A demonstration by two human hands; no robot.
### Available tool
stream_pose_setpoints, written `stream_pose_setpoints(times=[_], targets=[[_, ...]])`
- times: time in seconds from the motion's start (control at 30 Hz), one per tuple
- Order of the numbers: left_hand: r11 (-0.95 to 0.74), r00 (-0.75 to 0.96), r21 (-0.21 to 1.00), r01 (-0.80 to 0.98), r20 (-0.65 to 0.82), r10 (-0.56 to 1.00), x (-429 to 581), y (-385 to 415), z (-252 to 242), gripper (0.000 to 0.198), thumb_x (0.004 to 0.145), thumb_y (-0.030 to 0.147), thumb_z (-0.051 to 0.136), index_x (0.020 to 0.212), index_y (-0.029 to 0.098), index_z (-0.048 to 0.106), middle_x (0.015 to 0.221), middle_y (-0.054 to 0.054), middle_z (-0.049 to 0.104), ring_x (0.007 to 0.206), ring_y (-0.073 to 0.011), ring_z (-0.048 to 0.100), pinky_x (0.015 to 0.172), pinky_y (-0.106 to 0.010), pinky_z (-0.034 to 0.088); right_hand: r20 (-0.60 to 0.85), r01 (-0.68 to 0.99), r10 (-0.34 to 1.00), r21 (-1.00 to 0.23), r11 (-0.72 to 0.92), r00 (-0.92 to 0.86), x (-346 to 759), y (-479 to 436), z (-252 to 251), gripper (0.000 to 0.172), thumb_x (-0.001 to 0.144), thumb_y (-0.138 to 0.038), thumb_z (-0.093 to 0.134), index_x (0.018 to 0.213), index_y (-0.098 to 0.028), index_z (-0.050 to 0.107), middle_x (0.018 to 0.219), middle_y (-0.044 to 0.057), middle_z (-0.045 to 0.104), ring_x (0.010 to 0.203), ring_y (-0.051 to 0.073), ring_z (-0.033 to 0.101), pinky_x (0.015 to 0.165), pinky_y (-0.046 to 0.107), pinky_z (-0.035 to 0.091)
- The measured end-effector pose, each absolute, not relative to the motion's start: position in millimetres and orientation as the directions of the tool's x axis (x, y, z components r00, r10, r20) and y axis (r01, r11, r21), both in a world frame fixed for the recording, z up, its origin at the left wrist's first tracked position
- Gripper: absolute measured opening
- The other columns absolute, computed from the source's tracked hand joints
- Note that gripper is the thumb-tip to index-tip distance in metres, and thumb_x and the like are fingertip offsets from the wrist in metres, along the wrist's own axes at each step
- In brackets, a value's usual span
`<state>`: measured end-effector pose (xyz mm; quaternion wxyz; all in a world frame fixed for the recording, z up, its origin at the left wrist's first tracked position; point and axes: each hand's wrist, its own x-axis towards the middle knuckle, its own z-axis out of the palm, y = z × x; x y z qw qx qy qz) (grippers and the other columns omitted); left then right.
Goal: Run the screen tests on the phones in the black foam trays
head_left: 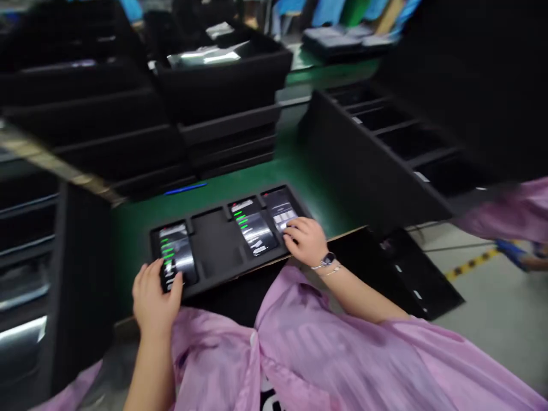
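A black tray (pixel 216 248) with several slots lies on the green bench in front of me. Glossy phone-like panels sit in its left slot (pixel 176 254), a middle-right slot (pixel 253 228) and the right slot (pixel 280 210); one middle slot is bare. My left hand (pixel 154 294) grips the tray's near left corner, fingers curled over the left panel. My right hand (pixel 306 240), with a watch and bracelet at the wrist, rests on the tray's near right end, fingers curled onto the right panel. The picture is smeared by motion.
Stacks of black trays (pixel 222 108) stand behind on the bench, one topped with a shiny sheet. A black slotted rack (pixel 385 148) leans at the right. More black racks (pixel 64 274) stand at the left. A blue pen (pixel 186 188) lies behind the tray. Another person's pink sleeve (pixel 514 211) shows far right.
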<state>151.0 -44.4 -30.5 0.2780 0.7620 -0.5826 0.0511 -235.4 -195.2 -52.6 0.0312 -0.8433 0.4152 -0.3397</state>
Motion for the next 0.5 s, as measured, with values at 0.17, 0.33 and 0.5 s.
stream_pose_setpoints(times=[0.17, 0.33, 0.5], targets=[[-0.211, 0.358, 0.369, -0.905, 0.394, -0.846, 152, -34, -33, 0.049, 0.092, 0.043, 0.060, 0.136, 0.022, 0.057, 0.130, -0.013, 0.066, 0.138, -0.0350, 0.052, 0.119, -0.053, 0.039, 0.549, -0.707, -0.736, -0.328, -0.626, 0.396, -240, -190, -60, 0.042, 0.099, -0.036, 0.054, 0.135, -0.014, 0.057, 0.136, 0.019, 0.058, 0.125, 0.036, 0.053, 0.101, 0.053, 0.046], [-0.207, 0.362, 0.371, -0.905, 0.419, -0.833, 148, -36, -36, 0.047, 0.093, 0.043, 0.059, 0.134, 0.019, 0.059, 0.129, -0.013, 0.067, 0.137, -0.0347, 0.053, 0.119, -0.052, 0.039, 0.504, -0.724, -0.746, -0.297, -0.622, 0.435, -236, -191, -58, 0.047, 0.103, -0.041, 0.047, 0.142, -0.014, 0.049, 0.133, 0.017, 0.061, 0.131, 0.038, 0.050, 0.110, 0.061, 0.039], [-0.169, 0.382, 0.490, -0.855, 0.375, -0.844, 144, -23, -10, 0.049, 0.094, 0.047, 0.057, 0.136, 0.023, 0.058, 0.143, -0.014, 0.058, 0.139, -0.0337, 0.051, 0.119, -0.054, 0.039, 0.555, -0.603, -0.730, -0.441, -0.665, 0.399, -244, -177, -9, 0.043, 0.107, -0.044, 0.045, 0.141, -0.019, 0.051, 0.134, 0.017, 0.059, 0.131, 0.037, 0.052, 0.108, 0.062, 0.045]])
